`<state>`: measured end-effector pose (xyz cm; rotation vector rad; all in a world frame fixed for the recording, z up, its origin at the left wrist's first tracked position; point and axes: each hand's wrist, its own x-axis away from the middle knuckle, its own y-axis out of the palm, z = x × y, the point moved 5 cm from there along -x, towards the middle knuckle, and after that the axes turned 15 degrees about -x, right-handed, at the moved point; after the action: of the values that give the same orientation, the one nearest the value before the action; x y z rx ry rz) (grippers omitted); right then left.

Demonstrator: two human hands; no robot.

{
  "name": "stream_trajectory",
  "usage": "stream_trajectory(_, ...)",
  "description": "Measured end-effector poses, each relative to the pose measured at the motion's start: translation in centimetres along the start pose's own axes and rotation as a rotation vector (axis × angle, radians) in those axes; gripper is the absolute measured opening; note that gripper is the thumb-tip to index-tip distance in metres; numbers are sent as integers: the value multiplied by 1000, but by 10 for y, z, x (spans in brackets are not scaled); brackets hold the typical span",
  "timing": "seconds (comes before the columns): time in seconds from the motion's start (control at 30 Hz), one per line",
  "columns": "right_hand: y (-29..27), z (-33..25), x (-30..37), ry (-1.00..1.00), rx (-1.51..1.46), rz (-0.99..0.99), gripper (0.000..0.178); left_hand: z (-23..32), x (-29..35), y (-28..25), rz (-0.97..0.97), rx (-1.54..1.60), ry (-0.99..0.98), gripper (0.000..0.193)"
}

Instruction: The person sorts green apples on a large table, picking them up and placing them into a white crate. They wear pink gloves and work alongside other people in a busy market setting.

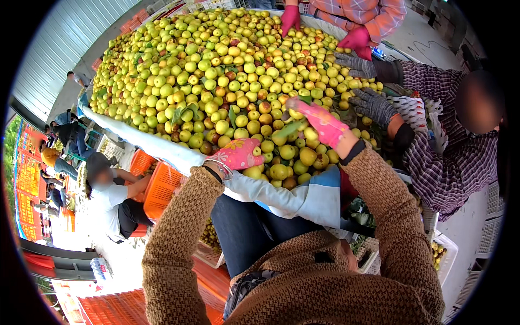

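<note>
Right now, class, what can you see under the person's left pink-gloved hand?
Yellow-green fruits show beside the left hand; whatever lies directly beneath it is covered.

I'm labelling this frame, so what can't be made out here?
All in the head view:
Right hand: blur smears its fingertips, so its grip is unclear.
Left hand: its gloved back hides the palm.
Fruit pile: the top layer hides whatever lies beneath.
Co-worker in orange plaid: the upper edge cuts off the head.

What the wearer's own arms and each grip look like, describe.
Brown, coarsely knit sleeves, with dark cuffs at the wrists. The left grip wears a flowered pink glove and a silvery bracelet; the right grip, a pink glove with pale markings.
</note>
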<state>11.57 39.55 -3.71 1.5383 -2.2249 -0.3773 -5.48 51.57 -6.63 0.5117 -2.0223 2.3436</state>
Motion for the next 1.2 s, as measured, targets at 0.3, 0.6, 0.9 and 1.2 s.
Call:
stream_trajectory(0.3,25,10,-115,-94,1166,-16,72,-34,-9,-37,307,502,-182,31)
stream_trajectory(0.6,32,21,-126,115,1307,-238,60,-61,-88,-40,368,-207,-79,30)
stream_trajectory(0.9,14,23,-61,-30,1002,-231,57,-58,-113,-16,181,-295,-111,32)
stream_trajectory(1.2,-35,19,-5,80,-225,-8,42,-58,-61,-56,626,57,-94,21)
